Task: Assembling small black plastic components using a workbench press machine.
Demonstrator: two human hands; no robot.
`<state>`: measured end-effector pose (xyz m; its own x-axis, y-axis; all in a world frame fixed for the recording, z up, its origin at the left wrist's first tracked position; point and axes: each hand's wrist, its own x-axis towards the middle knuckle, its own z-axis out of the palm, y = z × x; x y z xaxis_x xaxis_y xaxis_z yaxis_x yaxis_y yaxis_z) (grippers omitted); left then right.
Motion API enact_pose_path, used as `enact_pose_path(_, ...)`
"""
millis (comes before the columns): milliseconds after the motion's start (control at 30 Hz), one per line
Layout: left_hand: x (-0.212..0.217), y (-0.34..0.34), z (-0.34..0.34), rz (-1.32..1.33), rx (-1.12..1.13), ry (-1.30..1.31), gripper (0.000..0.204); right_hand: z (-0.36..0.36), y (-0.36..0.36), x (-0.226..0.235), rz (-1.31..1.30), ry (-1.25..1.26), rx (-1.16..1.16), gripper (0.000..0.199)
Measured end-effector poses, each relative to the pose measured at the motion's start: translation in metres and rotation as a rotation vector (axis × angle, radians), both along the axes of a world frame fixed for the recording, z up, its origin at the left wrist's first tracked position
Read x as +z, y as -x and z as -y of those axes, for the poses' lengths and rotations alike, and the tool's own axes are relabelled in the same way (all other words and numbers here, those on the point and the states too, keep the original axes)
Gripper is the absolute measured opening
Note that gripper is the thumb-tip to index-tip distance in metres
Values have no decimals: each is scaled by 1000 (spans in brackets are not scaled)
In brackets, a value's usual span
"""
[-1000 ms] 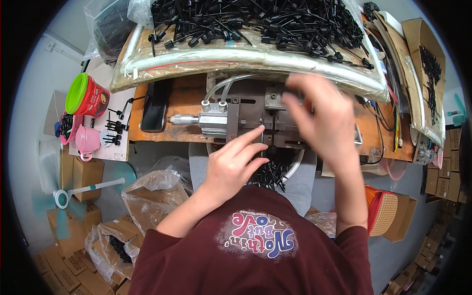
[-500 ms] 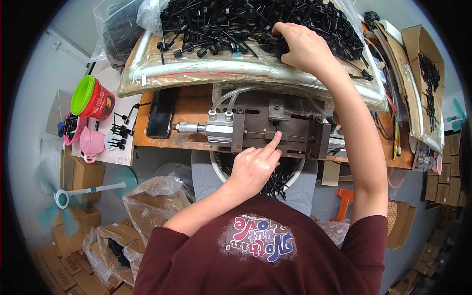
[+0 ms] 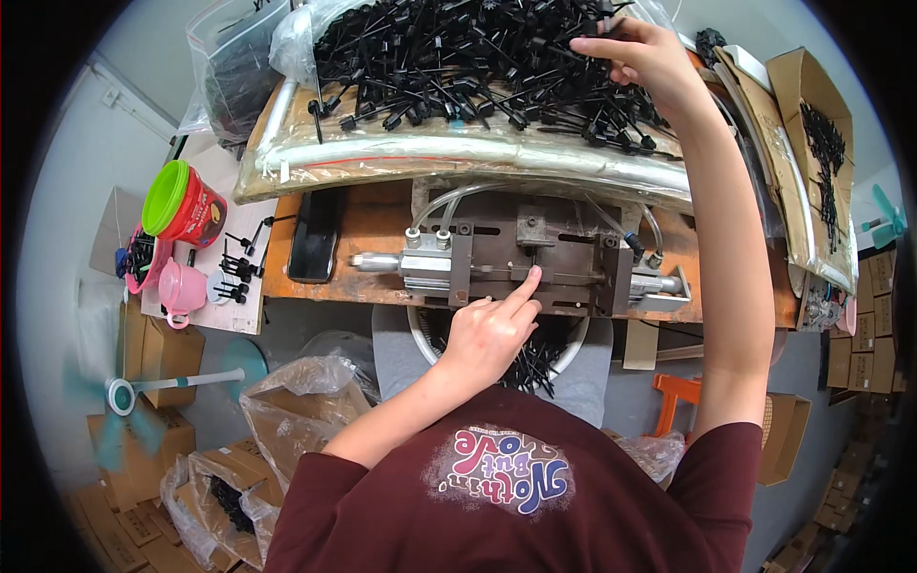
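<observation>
My left hand [image 3: 489,336] reaches over the near edge of a dark metal clamping fixture [image 3: 487,289]. Its index finger is stretched out, the tip touching the middle of the fixture by a small block; the other fingers curl loosely and hold nothing. At the far right of a big heap of black plastic parts with thin stems [image 3: 458,67], my right hand [image 3: 650,59] is raised with its fingers bent. A dark stemmed part seems to be between the fingers, though it merges with the heap behind. The heap lies on a plastic-wrapped tray [image 3: 420,158].
Clear air hoses [image 3: 449,202] run to the fixture's cylinder. Left of it lie a phone [image 3: 316,236], a red bucket with a green rim [image 3: 183,205] and a pink cup [image 3: 179,289]. A white-rimmed basin [image 3: 571,355] of black parts sits below the table edge.
My right hand has moved farther away and to the right over the heap, uncovering the fixture's right end. My left index finger stays at the fixture, shifted very slightly.
</observation>
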<state>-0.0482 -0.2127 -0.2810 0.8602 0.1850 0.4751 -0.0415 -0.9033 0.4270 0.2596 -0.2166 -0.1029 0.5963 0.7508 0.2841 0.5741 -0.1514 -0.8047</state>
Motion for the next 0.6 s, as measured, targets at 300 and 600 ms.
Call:
enact_pose_path(300, 23, 25, -2, -166, -195, 135, 28, 14, -2, -18, -248, -77, -77, 37)
enact_pose_path(600, 61, 23, -4, 23, -253, 191, 50, 30, -44, -22, -409, -233, -60, 32)
